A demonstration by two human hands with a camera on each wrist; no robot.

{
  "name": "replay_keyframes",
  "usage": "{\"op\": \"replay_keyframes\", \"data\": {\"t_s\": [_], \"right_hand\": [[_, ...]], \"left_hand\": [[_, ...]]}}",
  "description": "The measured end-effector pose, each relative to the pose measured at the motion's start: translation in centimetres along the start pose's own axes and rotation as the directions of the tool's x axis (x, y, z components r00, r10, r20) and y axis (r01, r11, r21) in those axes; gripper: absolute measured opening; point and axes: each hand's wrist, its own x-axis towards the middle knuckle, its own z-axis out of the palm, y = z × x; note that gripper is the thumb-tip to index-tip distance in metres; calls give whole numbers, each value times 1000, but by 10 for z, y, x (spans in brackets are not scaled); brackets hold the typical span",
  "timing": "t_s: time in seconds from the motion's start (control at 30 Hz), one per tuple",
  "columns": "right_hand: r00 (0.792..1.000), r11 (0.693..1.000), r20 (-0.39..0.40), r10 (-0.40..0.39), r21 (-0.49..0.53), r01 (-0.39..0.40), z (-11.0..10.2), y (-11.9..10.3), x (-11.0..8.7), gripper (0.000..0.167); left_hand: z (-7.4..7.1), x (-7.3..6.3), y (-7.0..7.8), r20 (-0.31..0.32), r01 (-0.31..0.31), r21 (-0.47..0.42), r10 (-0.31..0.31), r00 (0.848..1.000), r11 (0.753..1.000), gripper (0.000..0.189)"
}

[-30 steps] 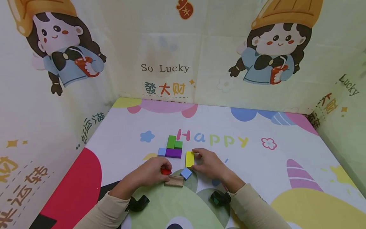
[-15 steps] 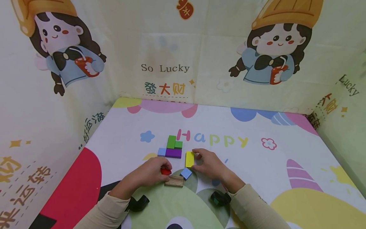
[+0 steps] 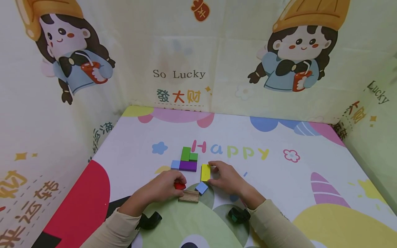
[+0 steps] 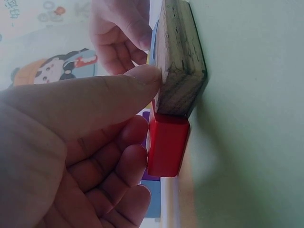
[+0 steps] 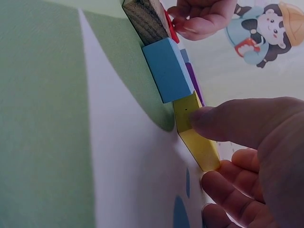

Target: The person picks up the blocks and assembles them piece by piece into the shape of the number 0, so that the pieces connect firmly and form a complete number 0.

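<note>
In the head view, my left hand point(image 3: 164, 186) is at a red block point(image 3: 180, 186), fingers curled at its far side. Its thumb touches a wooden block point(image 4: 183, 61), which lies against the red block point(image 4: 167, 145) in the left wrist view. My right hand point(image 3: 227, 177) holds a yellow block point(image 3: 205, 173) lengthwise between thumb and fingers; the right wrist view shows the thumb on one end of the yellow block point(image 5: 197, 135). Between the wooden and yellow blocks lies a light blue block point(image 3: 201, 188), turned at an angle and touching the yellow one point(image 5: 185, 107).
Beyond the hands, a purple block point(image 3: 188, 166) adjoins another light blue block point(image 3: 175, 165), with a tall green block point(image 3: 185, 154) and a small green block point(image 3: 193, 156) behind it. Patterned cloth walls point(image 3: 232, 62) enclose the printed tabletop point(image 3: 266, 172).
Both hands and all the blocks stay where they were. Only the cloth wall at the left has shifted slightly to the right.
</note>
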Motion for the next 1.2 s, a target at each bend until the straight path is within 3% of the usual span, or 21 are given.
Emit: {"op": "replay_keyframes", "data": {"t_s": [0.73, 1.2], "right_hand": [[1000, 1000, 1, 0, -5, 0, 2, -2, -1, 66], [999, 998, 17, -44, -37, 44, -9, -2, -1, 72]], "left_hand": [[0, -1, 0, 7, 7, 0, -7, 1000, 1000, 27], [-1, 1, -3, 1, -47, 12, 47, 999, 999, 25]]}}
